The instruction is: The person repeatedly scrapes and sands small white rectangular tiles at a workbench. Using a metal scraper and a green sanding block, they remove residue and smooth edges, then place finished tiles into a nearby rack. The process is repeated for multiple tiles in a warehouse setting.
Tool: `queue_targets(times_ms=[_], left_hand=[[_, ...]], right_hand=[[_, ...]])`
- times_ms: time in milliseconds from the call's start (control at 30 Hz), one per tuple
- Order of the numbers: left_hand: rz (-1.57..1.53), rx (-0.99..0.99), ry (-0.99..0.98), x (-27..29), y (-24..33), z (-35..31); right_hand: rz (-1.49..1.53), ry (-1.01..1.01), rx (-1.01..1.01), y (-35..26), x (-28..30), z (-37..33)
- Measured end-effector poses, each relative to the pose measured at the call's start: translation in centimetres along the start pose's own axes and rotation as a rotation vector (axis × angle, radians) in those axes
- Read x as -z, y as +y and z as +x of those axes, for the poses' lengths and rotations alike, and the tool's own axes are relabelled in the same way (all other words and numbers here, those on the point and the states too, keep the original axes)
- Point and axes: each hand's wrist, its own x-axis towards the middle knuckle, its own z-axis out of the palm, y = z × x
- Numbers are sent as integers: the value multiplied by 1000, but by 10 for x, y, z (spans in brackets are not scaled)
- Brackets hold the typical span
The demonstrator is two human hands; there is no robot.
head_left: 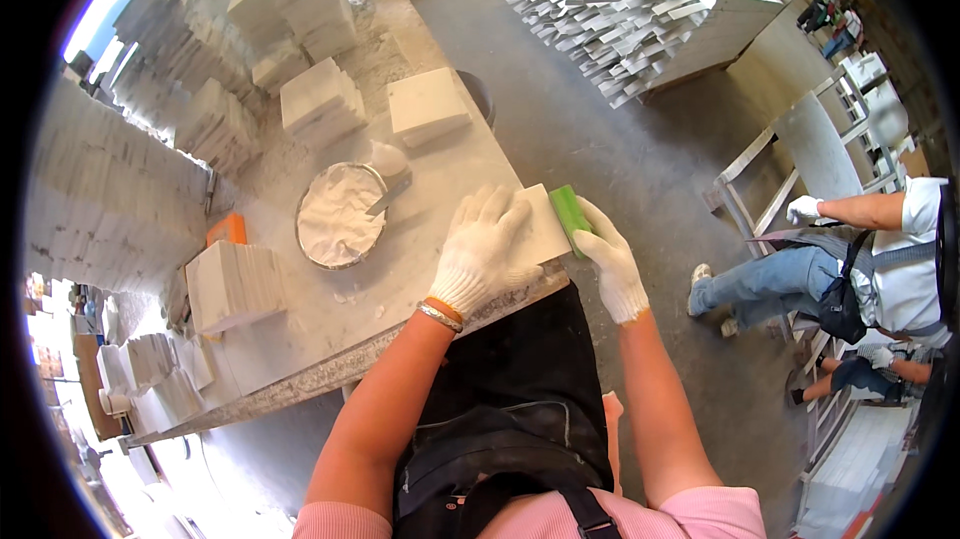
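A pale stone tile (pixel 543 229) lies at the right corner of the work table, its edge reaching the table's edge. My left hand (pixel 481 249), in a white knit glove, rests flat on the tile with its fingers stretched out. In my gloved right hand (pixel 611 264) is a green sanding block (pixel 568 219), held upright against the tile's right edge. The fingers wrap round the block's outer side. Left of my left hand stands a round bowl (pixel 340 217) of white paste, with a putty knife (pixel 389 195) lying across its rim. A white lump (pixel 388 158) sits beside it.
Stacked tiles (pixel 322 102) and a squarish tile stack (pixel 428 106) stand farther back on the table (pixel 440 174). More tiles (pixel 236 285) and an orange block (pixel 228 229) are at left. A pallet of stone strips (pixel 620 9) stands beyond. A co-worker (pixel 860 259) is at right.
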Motion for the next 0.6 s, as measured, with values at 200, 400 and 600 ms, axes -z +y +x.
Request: queue_targets(times_ms=[200,400,600], left_hand=[[-7,18,-30,1,2,1],[17,4,-14,0,1,1],[-2,25,-33,2,5,2]], right_hand=[[-76,49,222,17,-6,-6],[134,-29,47,12,3,0],[-105,80,218,22,-5,-11]])
